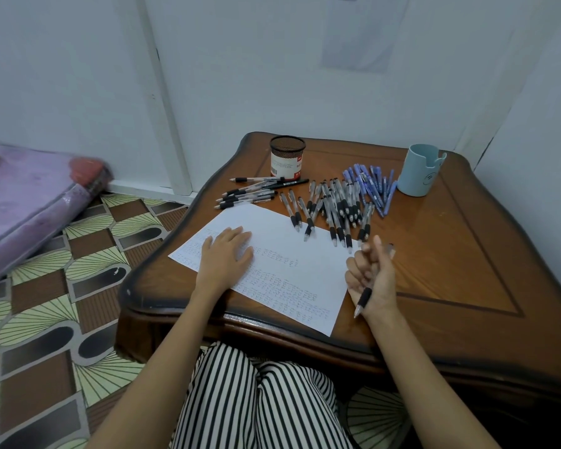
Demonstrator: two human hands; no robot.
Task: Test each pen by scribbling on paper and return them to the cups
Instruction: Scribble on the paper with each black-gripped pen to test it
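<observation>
The right hand (371, 277) has its fingers curled round one pen (364, 298), with the black grip and the tip poking out below the hand and pointing back at the person. The tip is in the air, just beside the right edge of the paper (305, 254), not on it. The left hand (229, 251) lies flat with straight fingers on the left part of the paper and holds it down. I think the step in hand is testing this one pen — but this is not a writing hold. So the next move calls for turning the pen in the fingers so the tip points down, then bringing it over a bare bit of paper. Rows of small marks fill much of the sheet, so the bare part near the far edge looks best. Whether the tip is clicked out is too small to tell. Lots of work looks left: a big pile of clear pens (334, 205) lies on the worktop (450, 254) past the paper, a bunch of blue pens (370, 186) just beside it, and a small row of pens (246, 193) off to the left. The black mesh cup (287, 157) stands behind that row and the light blue cup (420, 171) stands by the blue pens — no pens stick out of either. The pile lies between the right hand and both cups, so a reach to a cup could bump it. On the left is a patterned floor (78, 247) with a purple bundle (30, 205) on it.
</observation>
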